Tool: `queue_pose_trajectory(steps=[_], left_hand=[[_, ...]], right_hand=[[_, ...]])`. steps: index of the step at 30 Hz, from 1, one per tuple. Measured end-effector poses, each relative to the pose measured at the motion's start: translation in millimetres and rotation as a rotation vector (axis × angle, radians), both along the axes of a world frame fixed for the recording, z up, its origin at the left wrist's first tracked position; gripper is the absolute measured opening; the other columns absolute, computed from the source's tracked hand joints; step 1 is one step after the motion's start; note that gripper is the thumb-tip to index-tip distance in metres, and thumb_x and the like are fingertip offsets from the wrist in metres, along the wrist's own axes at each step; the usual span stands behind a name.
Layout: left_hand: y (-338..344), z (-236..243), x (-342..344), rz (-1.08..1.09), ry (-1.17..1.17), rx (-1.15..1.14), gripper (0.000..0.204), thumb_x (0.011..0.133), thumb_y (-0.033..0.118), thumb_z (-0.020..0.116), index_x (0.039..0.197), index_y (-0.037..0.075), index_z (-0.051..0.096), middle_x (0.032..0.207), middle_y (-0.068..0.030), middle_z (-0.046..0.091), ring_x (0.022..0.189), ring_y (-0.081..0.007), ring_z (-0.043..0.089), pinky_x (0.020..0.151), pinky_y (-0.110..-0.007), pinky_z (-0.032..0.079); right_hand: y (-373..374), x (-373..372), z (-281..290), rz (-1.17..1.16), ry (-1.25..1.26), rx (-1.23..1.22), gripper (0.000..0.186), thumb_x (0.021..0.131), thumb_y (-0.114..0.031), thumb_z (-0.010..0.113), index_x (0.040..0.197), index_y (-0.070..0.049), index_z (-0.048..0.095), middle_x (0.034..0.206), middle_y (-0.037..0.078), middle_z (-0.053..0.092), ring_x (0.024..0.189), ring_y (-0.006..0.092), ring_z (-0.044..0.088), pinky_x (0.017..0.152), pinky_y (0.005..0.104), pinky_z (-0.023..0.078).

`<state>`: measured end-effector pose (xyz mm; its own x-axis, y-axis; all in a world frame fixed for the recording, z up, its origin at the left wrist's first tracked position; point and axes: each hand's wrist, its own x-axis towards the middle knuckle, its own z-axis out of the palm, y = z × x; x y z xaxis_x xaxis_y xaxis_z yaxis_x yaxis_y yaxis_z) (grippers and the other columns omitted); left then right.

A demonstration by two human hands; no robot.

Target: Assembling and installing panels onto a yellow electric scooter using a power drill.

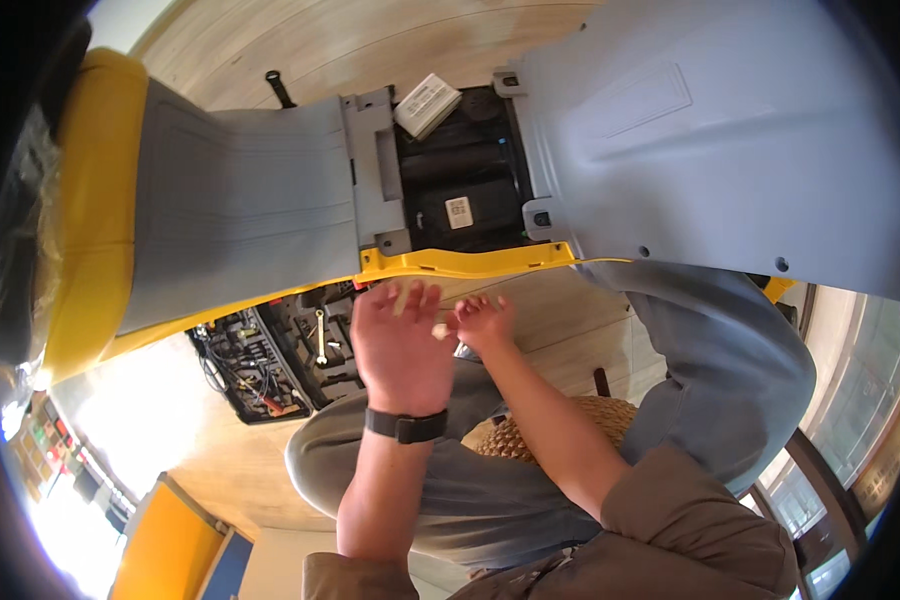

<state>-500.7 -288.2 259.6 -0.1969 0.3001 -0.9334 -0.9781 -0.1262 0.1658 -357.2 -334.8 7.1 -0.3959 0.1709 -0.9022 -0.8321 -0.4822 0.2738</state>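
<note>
A large body of grey panels (250, 190) with yellow edging lies across in front of me. Near its middle is an uncovered black compartment (460, 170) with a white label inside. A yellow trim strip (470, 263) runs along the near edge of that opening. Just below this strip, my left hand (405, 345) is raised with its fingers apart and slightly bent, a black band on the wrist. Beside it, my right hand (485, 325) has its fingers curled in. A small pale spot shows between the hands, too small to name; anything in the right fingers is hidden.
A small white box (428, 106) rests tilted at the compartment's far corner. On the floor at lower left lies an opened tool case (260, 360), with a combination wrench (321, 336) in it. A woven seat (560, 425) shows beneath my legs. Chair-like dark bars stand at right.
</note>
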Motion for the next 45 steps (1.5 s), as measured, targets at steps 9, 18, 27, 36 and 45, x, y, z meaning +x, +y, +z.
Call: queue_pose_trajectory(steps=[9,18,27,36,45], left_hand=[[11.8,4.3,34.5,-0.234,-0.074,0.212,0.009,0.087,0.023,0.051,0.086,0.014,0.051,0.083,0.0011,0.054,0.080,-0.0152,0.052,0.074,-0.031,0.040],[-1.7,12.5,36.2,-0.243,-0.010,0.224,0.011,0.086,0.025,0.055,0.082,0.015,0.052,0.071,0.0019,0.051,0.062,-0.0116,0.045,0.061,-0.027,0.037],[-2.0,43.6,25.7,-0.188,0.102,0.450,0.011,0.082,0.019,0.053,0.074,0.013,0.050,0.064,0.0033,0.044,0.053,-0.0083,0.035,0.052,-0.025,0.031],[-15.3,82.2,-6.9,-0.120,0.516,0.720,0.012,0.085,0.017,0.056,0.077,0.009,0.051,0.071,0.0060,0.044,0.067,-0.0045,0.039,0.060,-0.020,0.033],[-13.7,87.9,-11.7,-0.236,0.641,0.702,0.017,0.085,0.019,0.056,0.082,0.002,0.055,0.072,0.0008,0.050,0.069,-0.0091,0.046,0.062,-0.026,0.040]], right_hand=[[-22.6,9.1,29.8,-0.177,-0.099,0.163,0.034,0.091,-0.037,0.036,0.071,-0.010,0.043,0.084,0.009,0.056,0.071,0.0222,0.048,0.073,0.0390,0.044],[27.1,-41.8,55.3,0.221,0.414,0.690,0.018,0.090,-0.024,0.045,0.076,-0.014,0.050,0.068,0.002,0.048,0.072,0.0192,0.052,0.069,0.0411,0.044],[17.7,-80.1,157.0,2.680,0.203,2.997,0.023,0.069,-0.030,0.063,0.061,-0.009,0.067,0.069,0.013,0.067,0.066,0.0311,0.066,0.060,0.0410,0.053],[67.1,-168.8,175.2,2.508,-0.058,3.534,0.023,0.067,-0.029,0.057,0.060,-0.010,0.067,0.067,0.015,0.067,0.063,0.0300,0.067,0.059,0.0408,0.054],[32.9,-95.4,138.8,3.149,1.402,2.905,0.022,0.071,-0.027,0.056,0.067,-0.010,0.069,0.079,0.009,0.070,0.076,0.0309,0.067,0.066,0.0398,0.054]])
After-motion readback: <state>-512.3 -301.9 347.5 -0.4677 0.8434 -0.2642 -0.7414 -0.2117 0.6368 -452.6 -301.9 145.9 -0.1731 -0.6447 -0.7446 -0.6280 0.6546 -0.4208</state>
